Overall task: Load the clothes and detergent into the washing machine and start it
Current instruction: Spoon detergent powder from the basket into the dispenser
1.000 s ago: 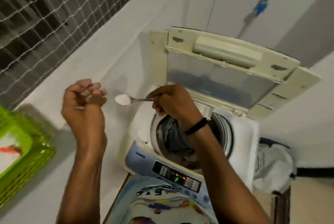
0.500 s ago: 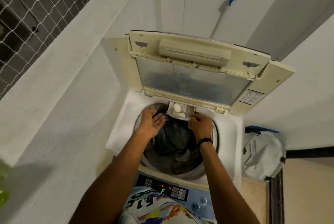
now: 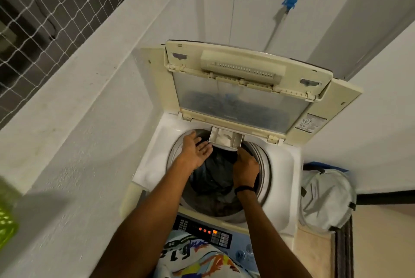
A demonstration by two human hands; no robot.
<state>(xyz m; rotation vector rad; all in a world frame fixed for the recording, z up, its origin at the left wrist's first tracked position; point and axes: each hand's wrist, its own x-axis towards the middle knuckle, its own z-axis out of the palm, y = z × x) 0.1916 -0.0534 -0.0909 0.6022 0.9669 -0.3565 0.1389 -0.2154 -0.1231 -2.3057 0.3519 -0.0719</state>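
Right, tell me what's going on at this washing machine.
A person stands at a top-loading washing machine, lid raised. Dark clothes lie in the drum, and the detergent drawer at its back rim is pulled out with white powder in it. The left hand is open, palm up, over the drum beside the drawer. The right hand is at the drawer's front edge, fingers curled; whether it grips anything is unclear. The control panel is lit.
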